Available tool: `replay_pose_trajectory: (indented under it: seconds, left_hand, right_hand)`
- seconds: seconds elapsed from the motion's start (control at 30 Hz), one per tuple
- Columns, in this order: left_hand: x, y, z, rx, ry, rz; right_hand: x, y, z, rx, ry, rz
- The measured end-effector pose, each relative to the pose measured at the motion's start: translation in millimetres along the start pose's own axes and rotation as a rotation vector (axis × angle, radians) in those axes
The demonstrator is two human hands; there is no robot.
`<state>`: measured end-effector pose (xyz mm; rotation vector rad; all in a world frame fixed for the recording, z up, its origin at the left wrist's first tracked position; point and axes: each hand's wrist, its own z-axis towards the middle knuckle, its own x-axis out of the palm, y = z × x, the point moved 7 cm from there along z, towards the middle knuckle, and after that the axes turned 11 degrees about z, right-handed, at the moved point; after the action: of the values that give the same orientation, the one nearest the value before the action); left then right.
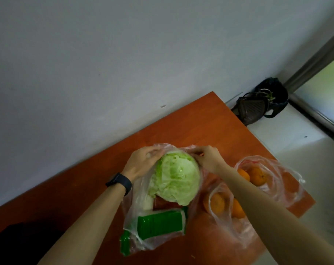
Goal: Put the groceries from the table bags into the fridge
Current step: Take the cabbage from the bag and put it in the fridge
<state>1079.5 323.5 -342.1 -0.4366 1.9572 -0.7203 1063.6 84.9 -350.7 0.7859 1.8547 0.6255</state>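
The cabbage sits in the mouth of a clear plastic bag on the table. It is roundish with no plain long axis, and I cannot tell where its stem points. At the cabbage's far-left side the left hand curls over the bag's rim, and at its far-right side the right hand pinches the rim. Nearer than the cabbage, a green packet lies crosswise in the bag. To the cabbage's right are bagged oranges.

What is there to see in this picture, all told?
cabbage: one, pale green, in the cabbage bag's mouth
cabbage bag: one, clear, mid-table
green pack: at least one, green, in that bag, below the cabbage
oranges: four seen, orange, in the orange bags
orange bags: seemingly two, clear, right of the cabbage
table: one, reddish-brown, against the wall
dark bag: one, black, on the floor
watch: one, black, left wrist
left hand: holds the cabbage bag's rim
right hand: holds the same rim
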Motion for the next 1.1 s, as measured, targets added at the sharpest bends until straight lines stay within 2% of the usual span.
replay_pose_trajectory:
  seconds: [0.07, 0.17, 0.37, 0.53, 0.6, 0.7, 0.77, 0.9, 1.03, 1.1]
  left_hand:
    - [-5, -8, -6, 0.062, -0.098, 0.074]
    - [-13, -14, -18, 0.098, -0.182, 0.110]
    - [-3, -11, -45, 0.110, -0.161, 0.186]
    - [1, -6, -48, 0.017, -0.119, 0.084]
    - [0, -4, -44, -0.015, -0.100, 0.042]
    - [2, 0, -38, -0.057, -0.044, 0.009]
    - [-1, -2, -34, -0.034, -0.050, 0.082]
    - [-9, -15, -26, 0.030, -0.111, 0.337]
    - [-3, -20, -13, 0.061, -0.153, 0.618]
    - [1, -16, -9, 0.051, -0.143, 0.723]
  right_hand:
    - [4, -2, 2, -0.016, -0.002, -0.004]
    - [4, -15, 4, 0.067, -0.026, 0.004]
    - [3, -25, -1, 0.134, -0.128, -0.068]
    - [7, -33, 0, 0.311, -0.009, -0.060]
    - [6, -31, -4, 0.327, 0.012, -0.071]
    - [-11, -9, -26, 0.243, -0.135, 0.010]
    - [-19, 12, -51, 0.175, -0.213, 0.119]
    - [1, 47, -77, 0.163, -0.082, 0.230]
    - [30, 58, -67, 0.356, -0.046, 0.084]
    - [45, 64, -68, 0.362, -0.033, 0.000]
